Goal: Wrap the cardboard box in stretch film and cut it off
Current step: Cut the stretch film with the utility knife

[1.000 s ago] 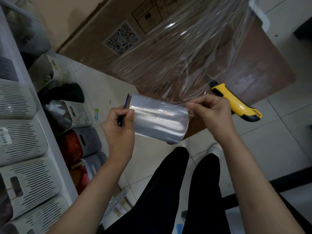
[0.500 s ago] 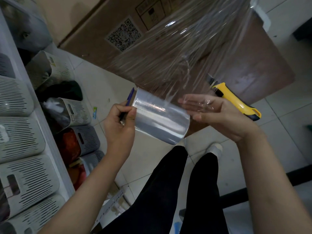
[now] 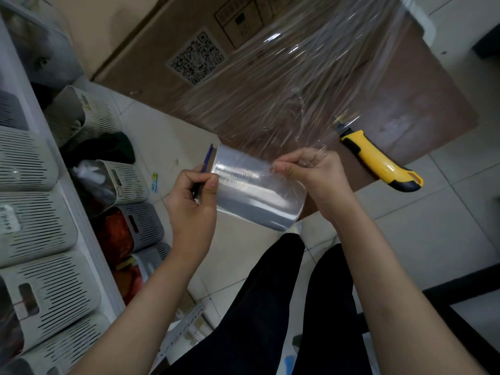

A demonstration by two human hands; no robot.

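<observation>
A large brown cardboard box (image 3: 422, 85) with a QR label stands ahead of me, its near side covered with clear stretch film (image 3: 284, 85). The film runs down to a roll (image 3: 257, 190) that I hold in front of me. My left hand (image 3: 193, 201) grips the roll's left end, with a blue pen-like handle sticking out of the core. Fingers of my right hand (image 3: 311, 171) pinch the film at the roll's upper right edge. A yellow and black utility knife (image 3: 378, 161) lies on the box top, just right of my right hand.
White slotted storage baskets (image 3: 35, 220) fill a shelf on the left, some holding red and dark items. The floor is pale tile (image 3: 433, 226). My legs in black trousers (image 3: 270, 307) are below the roll. A dark bar (image 3: 460, 288) crosses the floor at lower right.
My right hand pinched the film at first, opened flat above the roll half a second ago, and now pinches the film at the roll's edge again. The roll stays in my left hand.
</observation>
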